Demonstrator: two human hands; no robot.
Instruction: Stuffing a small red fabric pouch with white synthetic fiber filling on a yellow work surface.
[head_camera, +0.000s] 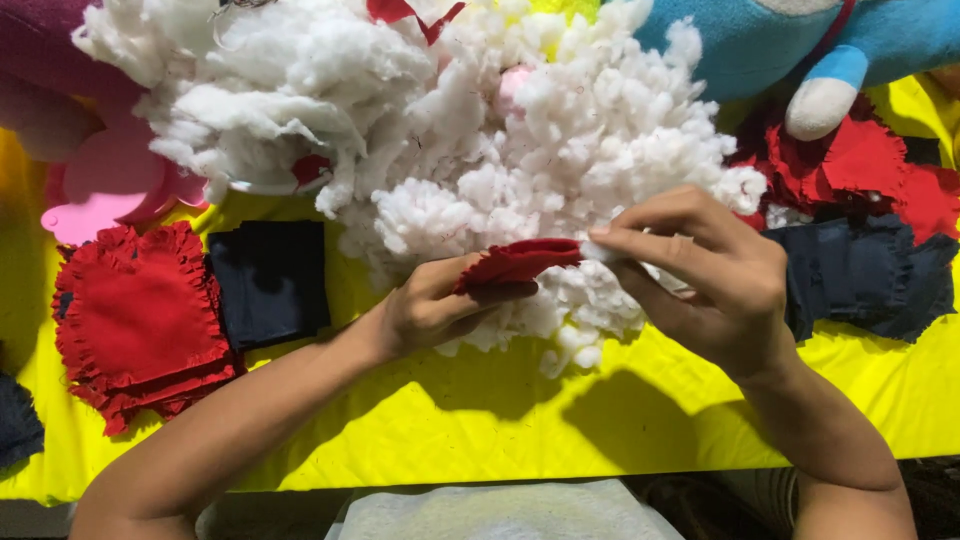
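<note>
My left hand (430, 305) grips a small red fabric pouch (520, 260), thumb and fingers closed round its lower edge so the open end points right. My right hand (715, 280) meets it there, fingertips pinched on a tuft of white stuffing (600, 250) at the pouch's mouth. Both hands hover just above a yellow cloth (480, 420) covering the table.

Right behind my hands lies a big heap of white fibre filling (450, 130). To my left sits a stack of red heart-shaped fabric pieces with frilled edges (135, 320), beside dark navy squares (268, 280). To my right lie more navy fabric (860, 275) and red scraps (860, 165), with a blue plush toy (780, 45) at the far edge.

The pouch looks flat, so I judge stuffing has barely begun; the stack looks unfilled.
</note>
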